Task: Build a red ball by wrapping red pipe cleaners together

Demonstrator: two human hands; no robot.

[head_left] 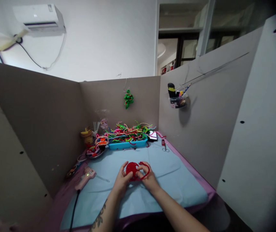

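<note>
A round red fuzzy piece (131, 168), which looks like a coil of pipe cleaner, is held up over the blue-covered table between my two hands. My left hand (123, 177) grips its left side, thumb across the front and fingers behind. On the other side my right hand (147, 177) pinches the red strand near the coil's right edge. A loose length of that red strand (148, 170) loops out over the right fingers. Part of the coil's back is hidden by the fingers.
A pink glue gun (85, 179) with a black cord lies at left. Behind stands a blue tray (127, 145) heaped with coloured pipe cleaners, beside a bowl (96, 154) of finished pieces. Scissors (165, 149) lie at back right. Grey partitions (118, 96) enclose the table.
</note>
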